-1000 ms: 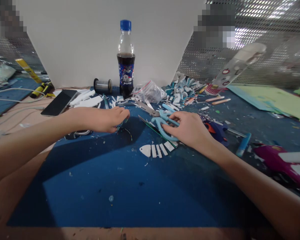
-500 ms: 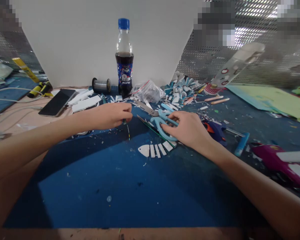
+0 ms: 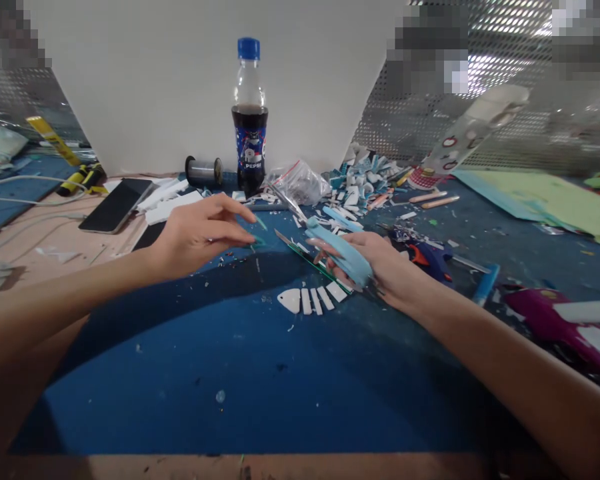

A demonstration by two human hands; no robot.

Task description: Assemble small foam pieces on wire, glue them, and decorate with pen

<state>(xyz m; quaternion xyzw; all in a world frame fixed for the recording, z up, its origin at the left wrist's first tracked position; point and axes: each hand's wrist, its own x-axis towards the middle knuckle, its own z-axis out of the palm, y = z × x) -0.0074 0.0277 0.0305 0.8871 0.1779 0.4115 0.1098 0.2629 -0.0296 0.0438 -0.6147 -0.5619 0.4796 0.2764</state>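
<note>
1. Scissors [image 3: 347, 253] with light-blue handles are sitting between 12 and 1 o'clock on my clock face, which I'm centring on the row of white pieces [image 3: 290, 301].
2. My right hand [image 3: 385, 267], out at 2 o'clock, is gripping those handles; its fingers are curling around or through the loops, and I'm not managing to tell which.
3. Compared with half a second ago, the handles are rolling up onto their edge instead of showing me both loops flat. The blades are pointing toward about 11, beside the zip bag [image 3: 305, 183].
4. My left hand [image 3: 200, 230], at 10 o'clock, is changing too: its pinch is loosening, with thumb and forefinger now standing apart. A thin strand [image 3: 258, 265] is showing faintly just below the fingertips, too blurred for me to be judging whether they're holding it.
5. I'm reading this as the scissors passing from rest into a working hold, while the left fingers are freeing up.
6. The white pieces are staying put on the blue mat [image 3: 190, 393]. A slim green-edged tool [image 3: 296, 248] is lying partly hidden by my right fingers, so I'm judging that space as tight.
</note>
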